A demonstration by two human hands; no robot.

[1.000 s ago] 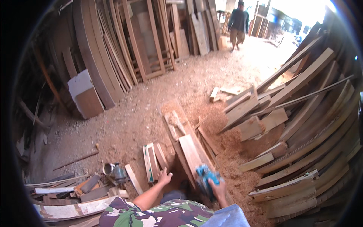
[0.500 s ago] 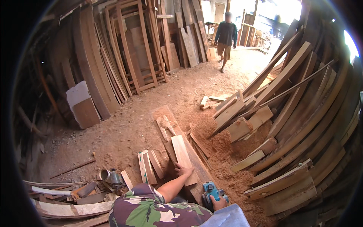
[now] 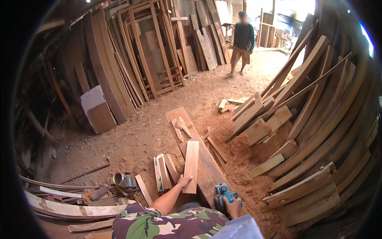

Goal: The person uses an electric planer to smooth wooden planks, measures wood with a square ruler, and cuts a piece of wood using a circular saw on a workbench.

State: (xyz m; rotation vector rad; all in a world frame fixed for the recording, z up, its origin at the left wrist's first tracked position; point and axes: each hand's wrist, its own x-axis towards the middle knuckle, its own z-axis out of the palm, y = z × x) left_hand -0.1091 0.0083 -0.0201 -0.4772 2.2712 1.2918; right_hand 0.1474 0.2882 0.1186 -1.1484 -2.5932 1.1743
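Observation:
My left hand grips the near end of a short pale wooden board that lies along a longer, wider plank on the sawdust floor. My right hand holds a blue electric hand planer resting at the near end of that plank. My camouflage-patterned sleeve fills the bottom of the view.
Several short offcuts and a metal power tool lie left of the plank. Leaning planks and a sawdust heap crowd the right side. Door frames lean at the back. A person stands far off.
The view has tilted up and moved closer. My left hand has taken hold of the short pale board on the plank, and the distant person has moved nearer.

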